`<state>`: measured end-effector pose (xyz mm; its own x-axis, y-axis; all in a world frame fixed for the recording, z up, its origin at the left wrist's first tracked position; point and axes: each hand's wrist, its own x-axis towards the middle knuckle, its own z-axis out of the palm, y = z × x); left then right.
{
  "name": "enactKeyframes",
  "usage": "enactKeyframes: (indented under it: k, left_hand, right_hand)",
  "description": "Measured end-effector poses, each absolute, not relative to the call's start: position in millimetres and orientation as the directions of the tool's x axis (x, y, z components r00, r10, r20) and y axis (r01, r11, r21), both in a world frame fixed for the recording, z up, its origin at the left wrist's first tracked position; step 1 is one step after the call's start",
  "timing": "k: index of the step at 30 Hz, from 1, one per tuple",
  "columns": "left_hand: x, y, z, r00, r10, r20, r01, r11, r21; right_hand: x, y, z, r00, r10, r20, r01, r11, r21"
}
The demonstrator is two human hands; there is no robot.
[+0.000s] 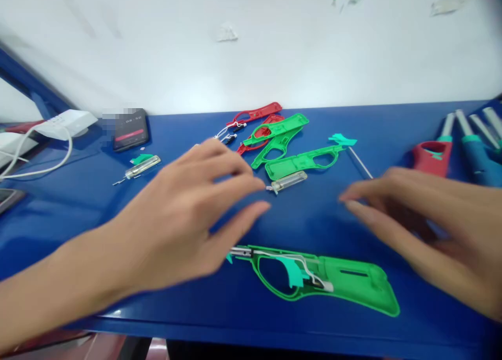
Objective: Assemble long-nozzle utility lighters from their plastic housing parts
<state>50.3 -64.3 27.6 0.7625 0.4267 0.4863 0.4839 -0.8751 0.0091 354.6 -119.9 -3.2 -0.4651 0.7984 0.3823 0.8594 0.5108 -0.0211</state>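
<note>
Left hand [188,208] hovers empty, thumb and fingertips slightly apart; right hand [435,219] has thumb and forefinger nearly together — whether they pinch anything, I cannot tell. Near the bench's [219,310] front edge lies the green half-shell [353,284], holding white wires [309,267] and a teal trigger [292,271]. Loose green shells [296,164] lie towards the back edge — a clear tank [290,181] just beside.

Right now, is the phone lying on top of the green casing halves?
No, the phone lies on the blue table at the left, apart from the green casing halves.
</note>
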Motion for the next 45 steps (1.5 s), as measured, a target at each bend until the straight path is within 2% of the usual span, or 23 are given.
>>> enactKeyframes:
  k: [3,5,7,9,11,15,19,25,36,42,45]
  left_hand:
    - [49,-31,29,0.739,0.381,0.555,0.495,-0.867,-0.064]
    - [47,-16,23,0.738,0.386,0.554,0.507,-0.859,-0.078]
    - [42,-9,14,0.754,0.41,0.514,0.522,-0.849,-0.089]
    - [37,-7,6,0.781,0.427,0.455,0.522,-0.847,-0.102]
    - [32,-8,3,0.795,0.436,0.421,0.523,-0.845,-0.111]
    - [26,-7,8,0.77,0.452,0.45,0.559,-0.818,-0.135]
    - [23,-6,12,0.717,0.442,0.539,0.572,-0.815,-0.092]
    - [32,-23,7,0.768,0.395,0.504,0.495,-0.866,-0.074]
    - [51,-60,6,0.775,0.356,0.522,0.348,-0.93,0.118]
    - [58,-74,3,0.736,0.313,0.6,0.375,-0.927,0.024]
    - [61,-77,3,0.713,0.328,0.62,0.373,-0.926,0.06]
  right_hand:
    - [343,-84,5,-0.554,0.737,0.387,0.81,0.585,0.044]
    - [336,-67,5,-0.627,0.697,0.346,0.761,0.643,0.085]
    - [333,-60,3,-0.67,0.659,0.343,0.718,0.693,0.071]
    - [334,-60,3,-0.672,0.635,0.381,0.708,0.702,0.077]
    - [339,-63,5,-0.664,0.612,0.43,0.716,0.686,0.13]
    - [347,-63,10,-0.674,0.575,0.464,0.713,0.671,0.203]
    - [338,-53,3,-0.704,0.562,0.434,0.675,0.721,0.16]
    - [316,-46,-19,-0.748,0.504,0.431,0.619,0.764,0.18]
    - [335,-96,0,-0.704,0.566,0.43,0.66,0.744,0.101]
    - [326,-111,-7,-0.633,0.534,0.56,0.663,0.747,0.037]
    - [322,-114,-8,-0.571,0.555,0.605,0.677,0.735,-0.034]
